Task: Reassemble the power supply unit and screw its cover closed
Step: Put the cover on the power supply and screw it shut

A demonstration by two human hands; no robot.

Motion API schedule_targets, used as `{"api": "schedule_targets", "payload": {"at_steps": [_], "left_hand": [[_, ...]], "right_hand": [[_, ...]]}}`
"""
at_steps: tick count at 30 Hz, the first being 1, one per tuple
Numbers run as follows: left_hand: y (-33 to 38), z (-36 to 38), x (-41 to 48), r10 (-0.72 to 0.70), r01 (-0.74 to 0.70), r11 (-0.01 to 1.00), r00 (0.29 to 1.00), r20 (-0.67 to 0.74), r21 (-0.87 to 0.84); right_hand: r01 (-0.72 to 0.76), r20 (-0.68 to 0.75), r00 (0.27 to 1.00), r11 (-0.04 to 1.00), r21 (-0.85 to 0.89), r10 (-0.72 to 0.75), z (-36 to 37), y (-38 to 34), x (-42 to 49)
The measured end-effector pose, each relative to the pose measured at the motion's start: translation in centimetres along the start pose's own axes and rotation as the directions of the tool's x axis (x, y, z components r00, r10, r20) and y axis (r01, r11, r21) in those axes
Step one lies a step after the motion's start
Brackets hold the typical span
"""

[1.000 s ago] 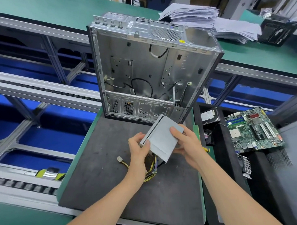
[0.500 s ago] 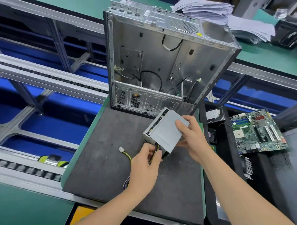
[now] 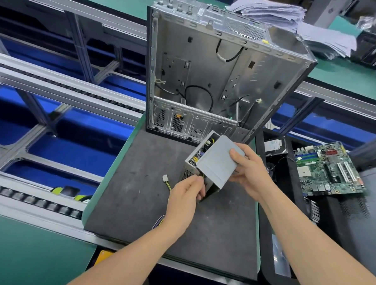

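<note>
The grey power supply unit (image 3: pixel 192 166) stands tilted on the dark mat (image 3: pixel 141 187), just in front of the open case. Its flat grey cover (image 3: pixel 216 164) sits askew on top, leaving a gap where yellow and white wires show inside. My right hand (image 3: pixel 248 172) holds the cover, thumb on its upper face and fingers under its right edge. My left hand (image 3: pixel 185 196) pinches the unit's lower left corner by the cables. A yellow-and-black lead with a white plug (image 3: pixel 165 178) trails left on the mat.
An open, empty metal computer case (image 3: pixel 212 76) stands upright at the mat's far edge. A green motherboard (image 3: pixel 328 170) lies to the right on a black tray. A stack of papers (image 3: pixel 285 15) sits beyond the case. Conveyor rails (image 3: pixel 51 83) run along the left.
My left hand dropped from the cover's left edge to the unit's lower corner by the cables. The cover shifted aside, showing the wires inside. My right hand kept its hold.
</note>
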State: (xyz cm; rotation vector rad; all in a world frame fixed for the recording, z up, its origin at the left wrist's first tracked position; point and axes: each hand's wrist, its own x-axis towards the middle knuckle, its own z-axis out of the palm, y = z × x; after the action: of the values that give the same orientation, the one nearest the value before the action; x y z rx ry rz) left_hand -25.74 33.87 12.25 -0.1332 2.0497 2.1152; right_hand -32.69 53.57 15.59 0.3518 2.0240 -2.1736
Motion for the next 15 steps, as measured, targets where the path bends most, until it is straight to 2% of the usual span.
{"api": "schedule_targets", "payload": {"at_steps": [4,8,12,15], "left_hand": [[0.4,0.1,-0.4,0.016,-0.02,1.0,0.991,-0.132,-0.023],[0.7,0.9,-1.2,0.0,-0.048,0.984,0.962,-0.274,-0.169],[1.3,1.0,-1.6,-0.086,-0.003,0.957,0.952,-0.292,-0.291],[1.4,0.9,-1.7,-0.064,0.005,0.98,0.955,-0.29,-0.2]], "right_hand": [[-0.006,-0.009,1.0,1.0,-0.006,0.006,0.1,-0.1,0.1],[0.011,-0.006,1.0,1.0,-0.001,-0.011,0.1,0.0,0.0],[0.018,0.002,1.0,1.0,0.007,-0.018,-0.2,0.1,-0.1],[0.009,-0.005,1.0,1.0,0.029,-0.008,-0.6,0.3,-0.3]]}}
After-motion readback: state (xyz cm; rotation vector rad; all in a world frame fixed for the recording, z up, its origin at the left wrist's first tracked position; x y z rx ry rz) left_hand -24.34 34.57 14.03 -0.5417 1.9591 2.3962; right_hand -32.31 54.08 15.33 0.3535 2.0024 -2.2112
